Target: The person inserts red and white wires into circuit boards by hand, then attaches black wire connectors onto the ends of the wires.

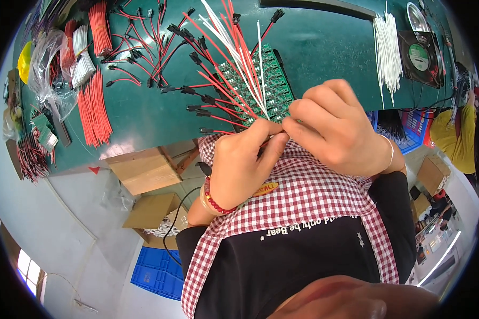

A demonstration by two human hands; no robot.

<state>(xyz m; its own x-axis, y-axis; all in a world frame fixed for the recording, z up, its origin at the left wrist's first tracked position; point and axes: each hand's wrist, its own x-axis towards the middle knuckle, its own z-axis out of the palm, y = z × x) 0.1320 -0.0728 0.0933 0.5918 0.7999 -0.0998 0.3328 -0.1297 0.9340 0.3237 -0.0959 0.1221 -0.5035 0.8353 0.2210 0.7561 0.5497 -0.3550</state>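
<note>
My left hand and my right hand meet at the near edge of a green circuit board panel. Thumb and forefinger of each are pinched together, the fingertips nearly touching. What lies between them is too small or hidden to make out. Long white wires and red wires fan away from the board just beyond my left fingertips. Short red leads with black connectors stick out along the panel's left side. My hands cover the panel's near end.
On the green table lie loose connector leads, a red wire bundle, a white wire bundle and a plastic bag. White wires and a black fan lie right. Below are cardboard boxes and a blue crate.
</note>
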